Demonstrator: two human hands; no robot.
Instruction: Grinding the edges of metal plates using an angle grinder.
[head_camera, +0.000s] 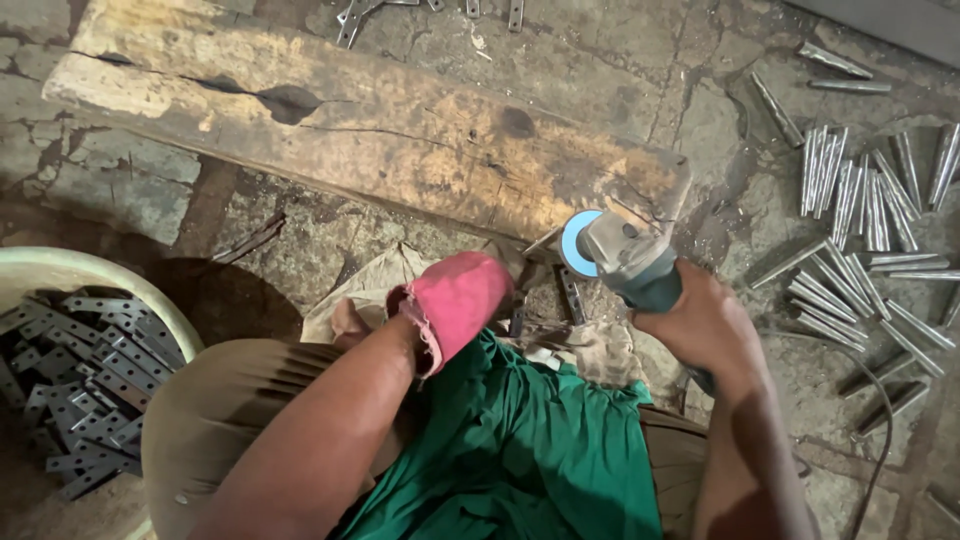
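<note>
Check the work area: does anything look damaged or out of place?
The wooden beam is cracked along its length, with a dark gouge near its left end. Metal pieces lie scattered loose on the floor, right of the angle grinder.

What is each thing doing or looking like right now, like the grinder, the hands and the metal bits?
Teal angle grinder: gripped, disc down by the plank's end.
Right hand: closed round the grinder's body.
Left hand: wrapped in a pink cloth mitt, pressing down beside the disc.
Cracked wooden plank: lying flat on the floor.
Pale round basin: holding flat perforated metal strips.
Shiny folded metal pieces: scattered loose on the floor.
</note>
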